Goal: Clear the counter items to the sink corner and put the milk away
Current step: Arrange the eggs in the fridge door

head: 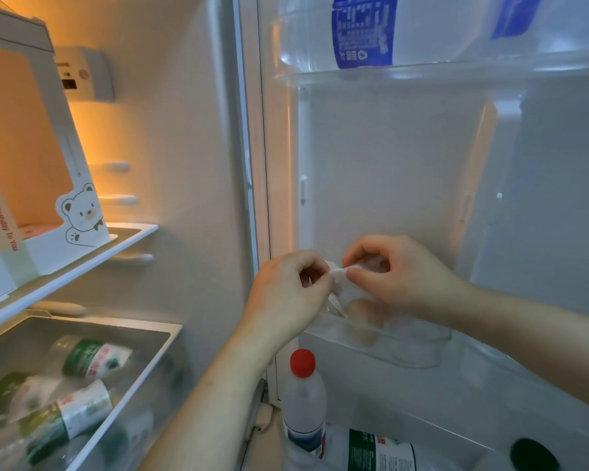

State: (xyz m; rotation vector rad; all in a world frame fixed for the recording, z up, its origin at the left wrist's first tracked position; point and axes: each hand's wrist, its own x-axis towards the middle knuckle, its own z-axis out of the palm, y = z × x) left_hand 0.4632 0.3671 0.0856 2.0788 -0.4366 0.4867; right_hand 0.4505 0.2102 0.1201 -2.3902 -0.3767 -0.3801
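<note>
The fridge stands open in front of me. Both hands work at a clear plastic bag (346,294) that sits in the middle door shelf (405,348). My left hand (289,290) pinches the bag's top edge from the left. My right hand (402,277) pinches the same edge from the right, fingers curled over it. Pale round items, blurred, show through the bag and the shelf wall. No milk carton is plainly visible.
A large water bottle (364,32) with a blue label stands in the upper door shelf. A red-capped bottle (303,399) and a green-labelled bottle (378,450) sit in the lower door shelf. A cake box (48,185) fills the left shelf; a drawer (82,385) holds several bottles.
</note>
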